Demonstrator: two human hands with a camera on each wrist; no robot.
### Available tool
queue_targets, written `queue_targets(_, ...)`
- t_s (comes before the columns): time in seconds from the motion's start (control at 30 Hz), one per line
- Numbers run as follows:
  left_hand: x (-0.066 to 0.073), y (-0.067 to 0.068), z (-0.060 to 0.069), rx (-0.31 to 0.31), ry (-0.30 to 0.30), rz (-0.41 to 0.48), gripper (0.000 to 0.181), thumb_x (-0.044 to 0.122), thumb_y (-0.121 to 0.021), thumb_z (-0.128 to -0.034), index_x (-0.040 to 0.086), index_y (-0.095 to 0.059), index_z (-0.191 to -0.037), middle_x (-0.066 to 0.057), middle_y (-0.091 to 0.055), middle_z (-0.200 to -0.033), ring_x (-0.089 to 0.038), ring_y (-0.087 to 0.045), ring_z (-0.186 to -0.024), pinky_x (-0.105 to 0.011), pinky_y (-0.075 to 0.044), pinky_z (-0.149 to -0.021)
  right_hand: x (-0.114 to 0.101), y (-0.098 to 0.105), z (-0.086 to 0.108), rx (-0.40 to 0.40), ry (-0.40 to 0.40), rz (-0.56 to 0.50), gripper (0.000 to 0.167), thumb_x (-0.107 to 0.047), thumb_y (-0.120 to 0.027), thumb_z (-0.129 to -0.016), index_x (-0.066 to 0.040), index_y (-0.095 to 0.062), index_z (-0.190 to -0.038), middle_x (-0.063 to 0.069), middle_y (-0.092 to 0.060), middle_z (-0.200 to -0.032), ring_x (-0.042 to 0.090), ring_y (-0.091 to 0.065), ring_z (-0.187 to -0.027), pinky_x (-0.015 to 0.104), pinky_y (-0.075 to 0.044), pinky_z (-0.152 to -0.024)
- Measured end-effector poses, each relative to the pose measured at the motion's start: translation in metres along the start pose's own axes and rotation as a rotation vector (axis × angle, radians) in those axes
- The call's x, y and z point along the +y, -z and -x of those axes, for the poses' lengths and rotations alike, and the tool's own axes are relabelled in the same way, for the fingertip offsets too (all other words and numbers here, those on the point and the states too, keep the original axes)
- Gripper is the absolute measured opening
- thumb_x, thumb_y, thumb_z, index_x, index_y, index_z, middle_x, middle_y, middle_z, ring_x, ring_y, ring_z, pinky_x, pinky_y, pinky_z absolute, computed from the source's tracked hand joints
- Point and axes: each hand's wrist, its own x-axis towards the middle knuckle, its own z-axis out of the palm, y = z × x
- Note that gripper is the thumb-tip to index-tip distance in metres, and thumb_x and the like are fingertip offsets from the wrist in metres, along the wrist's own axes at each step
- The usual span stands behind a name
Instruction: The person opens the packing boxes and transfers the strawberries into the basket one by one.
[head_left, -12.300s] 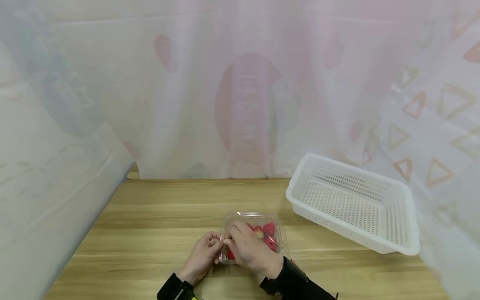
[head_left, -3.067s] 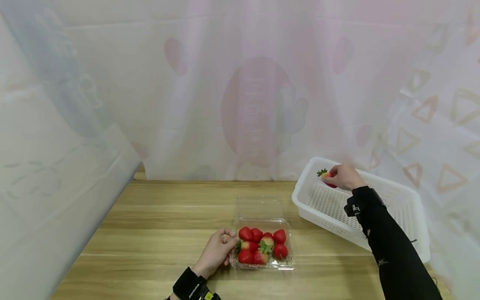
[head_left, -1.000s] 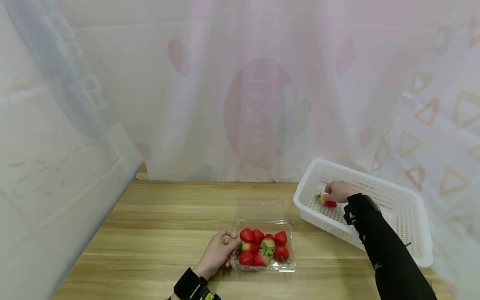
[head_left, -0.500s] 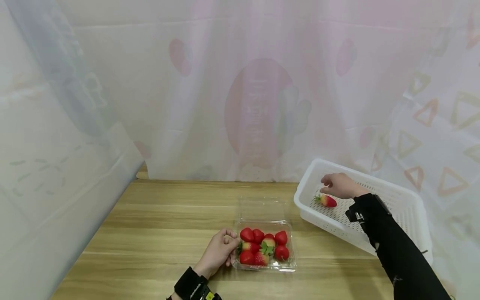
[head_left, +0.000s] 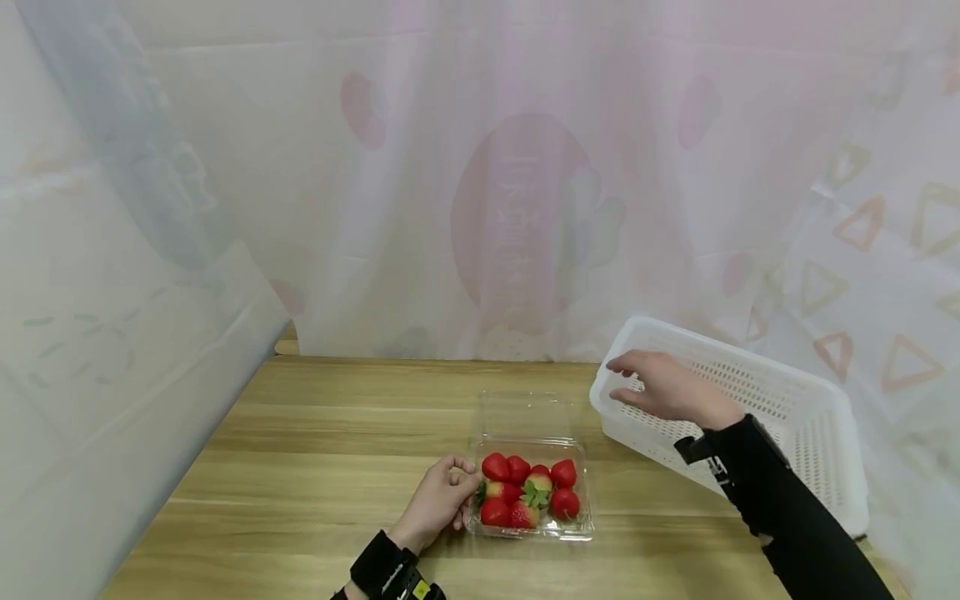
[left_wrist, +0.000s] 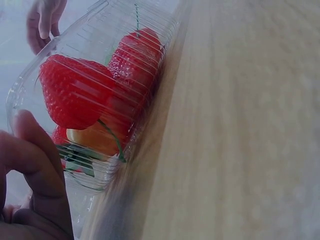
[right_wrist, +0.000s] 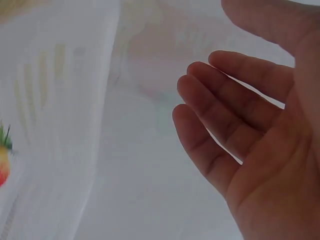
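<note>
My left hand [head_left: 438, 505] pinches the left rim of a clear plastic box [head_left: 574, 534] holding several red strawberries [head_left: 496, 466]. In the left wrist view, a thumb and finger [left_wrist: 40, 170] meet the edge of the box [left_wrist: 82, 30], beside a large strawberry [left_wrist: 75, 92]. Over the left part of a white perforated basket [head_left: 795, 392], my right hand [head_left: 667, 387] hovers with fingers spread and nothing in it. The right wrist view shows its relaxed fingers [right_wrist: 220, 135] and, at the left edge, a strawberry [right_wrist: 4, 162] in the basket; the hand hides that berry in the head view.
The transparent lid [head_left: 525, 414] lies folded back behind the box on the wooden table [head_left: 337, 433]. A printed white curtain [head_left: 405, 208] hangs along the back and sides. The basket stands at the right, close to the curtain.
My right hand released a strawberry into the basket, then rose and moved left with its fingers opening. My left hand has stayed at the box. Earlier, both hands were at the box.
</note>
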Motion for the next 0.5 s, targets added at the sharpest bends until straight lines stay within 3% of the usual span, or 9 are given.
queue_targets(0.23, 0.000, -0.001, 0.000, 0.003, 0.004, -0.003, 0.023, 0.015, -0.062, -0.0975, 0.002, -0.045, -0.107, 0.003, -0.052, -0.058, -0.004, -0.045, -0.041, -0.016, -0.038, -0.037, -0.044, -0.021, 0.008, 0.049, 0.146, -0.064, 0.037, -0.016, -0.073, -0.090, 0.000, -0.064, -0.122, 0.012, -0.070, -0.114, 0.026, -0.068, -0.099, 0.040, -0.057, -0.085)
queue_targets(0.5, 0.001, -0.002, 0.000, 0.004, 0.006, -0.011, 0.023, 0.015, -0.061, -0.0977, 0.002, -0.045, -0.108, 0.002, -0.052, -0.059, -0.004, -0.044, -0.040, -0.016, -0.038, -0.037, -0.083, -0.055, 0.015, 0.044, 0.197, -0.203, 0.038, -0.021, -0.072, -0.092, -0.003, -0.063, -0.125, 0.010, -0.069, -0.120, 0.025, -0.067, -0.108, 0.037, -0.058, -0.090)
